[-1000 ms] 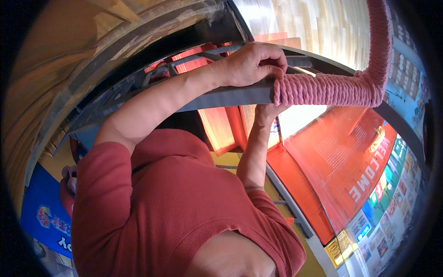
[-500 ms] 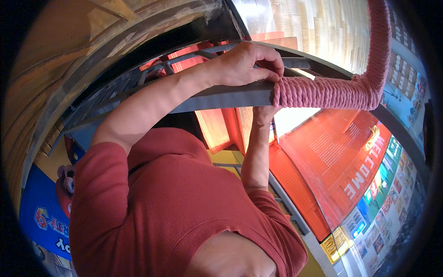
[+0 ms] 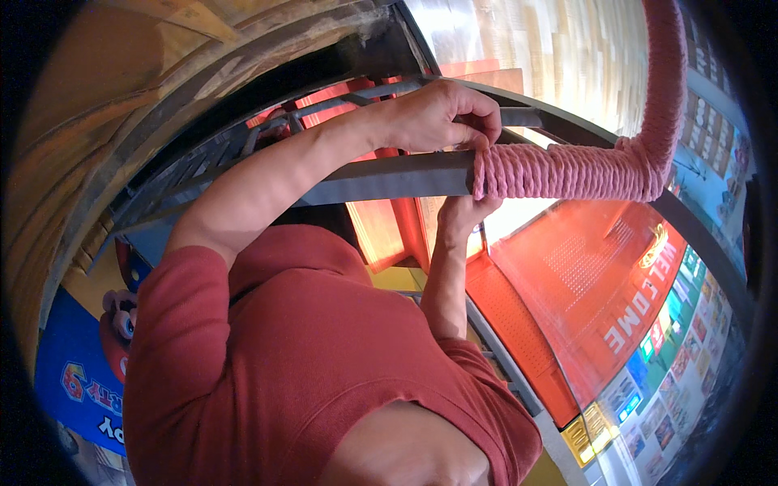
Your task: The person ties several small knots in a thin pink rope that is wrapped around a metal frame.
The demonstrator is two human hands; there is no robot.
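Note:
A grey metal bar (image 3: 389, 178) runs across in front of me, its right part wrapped in tight turns of thick pink cord (image 3: 567, 172). Above the bar, my left hand (image 3: 442, 117) pinches the cord at the left end of the wrapping, thumb and forefinger pressed together. My right hand (image 3: 463, 215) reaches up from below and is closed at the lower edge of the last turns, right by the bar. Its fingertips are partly hidden behind the bar and the cord.
Another pink-wrapped bar (image 3: 664, 81) rises from the wrapping's right end. More dark metal bars (image 3: 219, 154) lie at upper left. A red perforated panel (image 3: 567, 267) with lettering stands at right, and a blue printed panel (image 3: 73, 348) at lower left. Brown curved boards (image 3: 97, 105) fill the upper left.
The bar and its wrapping sit slightly lower in view. My left hand stays pinched at the wrapping's end. More of my right hand shows below the bar, at the last turns.

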